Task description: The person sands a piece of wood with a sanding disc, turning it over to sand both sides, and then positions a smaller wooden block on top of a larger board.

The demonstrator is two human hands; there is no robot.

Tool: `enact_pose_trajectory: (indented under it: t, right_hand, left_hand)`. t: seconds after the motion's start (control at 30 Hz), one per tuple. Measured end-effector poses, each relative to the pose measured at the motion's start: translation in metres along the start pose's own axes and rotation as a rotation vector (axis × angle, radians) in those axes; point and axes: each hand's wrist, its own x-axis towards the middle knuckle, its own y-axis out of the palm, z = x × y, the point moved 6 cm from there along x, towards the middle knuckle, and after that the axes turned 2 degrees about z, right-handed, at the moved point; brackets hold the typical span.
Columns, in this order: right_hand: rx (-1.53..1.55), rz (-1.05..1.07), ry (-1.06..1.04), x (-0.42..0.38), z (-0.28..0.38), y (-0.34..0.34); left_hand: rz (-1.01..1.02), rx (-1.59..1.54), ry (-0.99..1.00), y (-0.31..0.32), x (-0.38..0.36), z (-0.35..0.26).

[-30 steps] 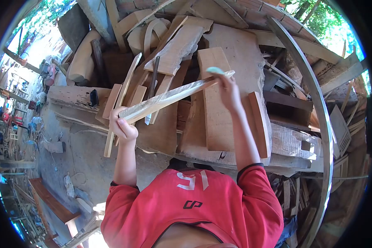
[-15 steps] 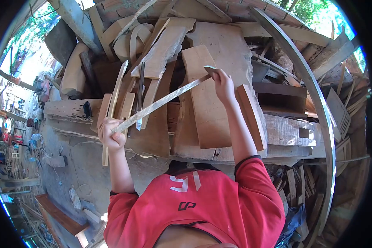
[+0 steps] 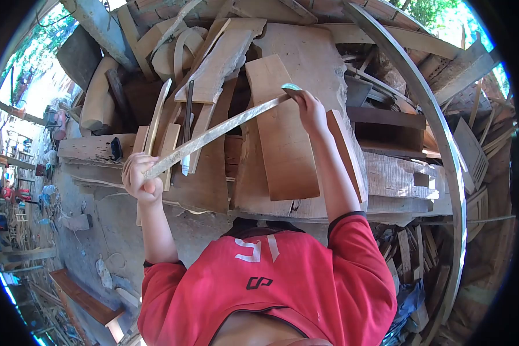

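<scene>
A long, narrow, pale strip (image 3: 219,131) slants up to the right in the air over the workbench (image 3: 328,212). My left hand (image 3: 139,177) is closed around its lower end. At the upper end, my right hand (image 3: 311,112) is closed on the strip beside a thin greenish-edged piece (image 3: 292,87); whether that piece is part of the strip I cannot tell. Beneath the strip lies a flat wooden board (image 3: 282,138). A dark rod-like tool (image 3: 187,127) with a pale lower end rests left of the board, near other narrow wood pieces.
A long curved bar (image 3: 444,132) arches down the right side. Stacked boards (image 3: 297,46) and a rough-edged plank (image 3: 219,63) cover the back of the bench. Wood scraps (image 3: 412,254) lie at the lower right, and a brown plank (image 3: 86,294) stands at the lower left.
My left hand has moved slightly left and down with the strip's lower end. The view has shifted a little, and both hands still hold the strip.
</scene>
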Motion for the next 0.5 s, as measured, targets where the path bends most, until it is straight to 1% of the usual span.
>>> enact_pose_trajectory:
  t: [0.03, 0.1, 0.17, 0.23, 0.27, 0.3, 0.33, 0.37, 0.43, 0.47, 0.5]
  right_hand:
    - [-0.057, -0.015, -0.070, 0.002, 0.018, 0.001]
    - [0.148, 0.050, -0.098, -0.003, 0.054, 0.022]
    - [-0.068, 0.016, -0.431, -0.024, 0.123, 0.028]
    - [0.136, 0.041, -0.388, -0.031, 0.139, 0.024]
    - [0.161, 0.113, -0.326, -0.028, 0.125, 0.024]
    - [0.159, 0.110, -0.318, -0.027, 0.109, 0.021]
    - [0.064, 0.084, -0.305, -0.023, 0.088, 0.020]
    - [-0.030, 0.060, -0.292, -0.019, 0.067, 0.018]
    - [-0.176, 0.110, -0.007, -0.009, 0.007, 0.013]
    - [-0.079, 0.085, 0.032, -0.005, -0.014, 0.010]
    - [0.018, 0.060, 0.067, -0.001, -0.018, 0.005]
  left_hand:
    - [-0.025, -0.001, -0.029, 0.000, 0.000, 0.002]
    - [-0.027, 0.002, -0.012, -0.001, 0.003, 0.000]
    - [0.010, 0.005, 0.021, 0.000, 0.009, -0.001]
    - [0.040, -0.022, 0.051, -0.002, 0.018, -0.004]
    - [0.074, -0.016, 0.099, -0.002, 0.021, -0.007]
    - [0.110, -0.011, 0.143, -0.001, 0.022, -0.010]
    - [0.106, 0.004, 0.184, -0.001, 0.023, -0.014]
    - [0.106, -0.001, 0.181, 0.001, 0.023, -0.014]
    - [0.046, -0.012, 0.225, -0.001, 0.022, -0.018]
    - [0.045, -0.017, 0.230, 0.001, 0.021, -0.017]
    - [0.000, 0.028, 0.228, -0.001, 0.018, -0.014]
